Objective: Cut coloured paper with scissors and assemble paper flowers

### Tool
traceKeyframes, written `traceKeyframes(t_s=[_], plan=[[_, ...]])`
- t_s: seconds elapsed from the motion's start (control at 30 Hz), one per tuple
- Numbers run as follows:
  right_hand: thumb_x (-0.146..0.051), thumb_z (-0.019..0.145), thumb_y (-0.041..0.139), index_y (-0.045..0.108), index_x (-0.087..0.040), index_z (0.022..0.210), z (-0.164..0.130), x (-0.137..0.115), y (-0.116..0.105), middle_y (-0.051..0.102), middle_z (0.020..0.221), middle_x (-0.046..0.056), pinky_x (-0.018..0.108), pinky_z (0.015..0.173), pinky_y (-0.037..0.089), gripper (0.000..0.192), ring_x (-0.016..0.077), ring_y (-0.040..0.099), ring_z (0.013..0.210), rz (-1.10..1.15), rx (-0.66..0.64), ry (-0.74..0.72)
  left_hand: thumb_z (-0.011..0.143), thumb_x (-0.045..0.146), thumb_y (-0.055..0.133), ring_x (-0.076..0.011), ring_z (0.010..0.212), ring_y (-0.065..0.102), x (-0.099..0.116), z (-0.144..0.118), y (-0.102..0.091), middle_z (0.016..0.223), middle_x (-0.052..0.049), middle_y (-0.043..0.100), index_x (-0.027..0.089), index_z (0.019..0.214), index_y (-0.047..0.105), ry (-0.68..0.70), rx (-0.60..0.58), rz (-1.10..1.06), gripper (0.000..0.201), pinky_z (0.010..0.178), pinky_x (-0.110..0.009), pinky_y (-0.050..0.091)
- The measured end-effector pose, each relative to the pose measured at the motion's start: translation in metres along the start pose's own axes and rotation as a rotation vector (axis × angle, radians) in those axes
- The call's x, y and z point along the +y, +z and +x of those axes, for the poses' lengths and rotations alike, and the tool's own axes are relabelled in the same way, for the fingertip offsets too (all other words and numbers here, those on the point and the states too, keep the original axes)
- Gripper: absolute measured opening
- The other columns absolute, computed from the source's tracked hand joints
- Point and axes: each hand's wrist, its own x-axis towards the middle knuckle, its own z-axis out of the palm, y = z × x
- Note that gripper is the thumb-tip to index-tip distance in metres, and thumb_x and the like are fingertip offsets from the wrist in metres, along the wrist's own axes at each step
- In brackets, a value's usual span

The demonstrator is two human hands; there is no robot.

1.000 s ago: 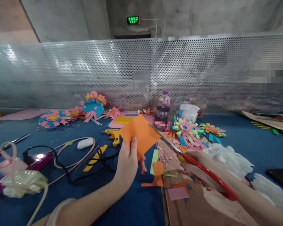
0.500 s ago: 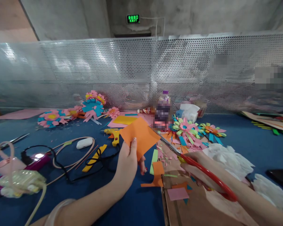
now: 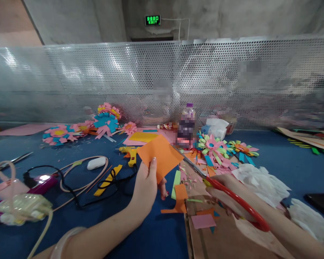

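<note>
My left hand pinches the lower corner of an orange paper square and holds it up above the blue table. My right hand grips red-handled scissors. Their metal blades point up and left, and the tips touch the paper's right edge. Below the paper lie orange and green paper offcuts beside a brown cardboard sheet.
Finished paper flowers lie right of a plastic bottle, and more paper flowers at the back left. A yellow glue gun, black cable, white tissue and a dark phone surround the hands. A perforated metal screen bounds the table.
Almost nothing has moved. The paper sits slightly lower and the scissor tips stay at its right edge.
</note>
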Motion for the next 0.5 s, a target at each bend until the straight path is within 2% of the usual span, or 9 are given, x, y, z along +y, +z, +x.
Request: traceKeyframes(t_s=[0.13,0.33,0.5], plan=[[-0.033,0.087,0.048,0.057,-0.014,0.098,0.0055,0.0035,-0.0047,0.059,0.091,0.003,0.026,0.062,0.050,0.024,0.0111,0.057,0.072,-0.011,-0.002,0.009,0.081,0.051,0.042,-0.0117,0.026,0.043,-0.0009,0.0010,-0.0003,0.043,0.009,0.047,0.023,0.078,0.032,-0.023,0.010,-0.011,0.030,0.025,-0.022,0.036],[-0.033,0.087,0.049,0.058,-0.013,0.093,0.0076,0.0045,-0.0067,0.060,0.085,0.002,0.025,0.060,0.050,0.023,0.0099,0.057,0.068,-0.025,-0.009,0.012,0.080,0.052,0.043,-0.0114,0.027,0.043,-0.0016,0.0012,0.0003,0.043,0.008,0.046,0.022,0.080,0.036,0.004,-0.013,-0.013,0.031,0.025,-0.021,0.036],[-0.032,0.087,0.048,0.056,-0.016,0.103,0.0063,0.0052,-0.0073,0.058,0.103,0.006,0.032,0.072,0.050,0.025,0.0145,0.057,0.084,-0.027,-0.024,0.037,0.081,0.051,0.042,-0.0119,0.027,0.043,-0.0015,0.0015,0.0002,0.043,0.008,0.048,0.022,0.080,0.036,0.004,-0.028,0.000,0.030,0.024,-0.021,0.036]])
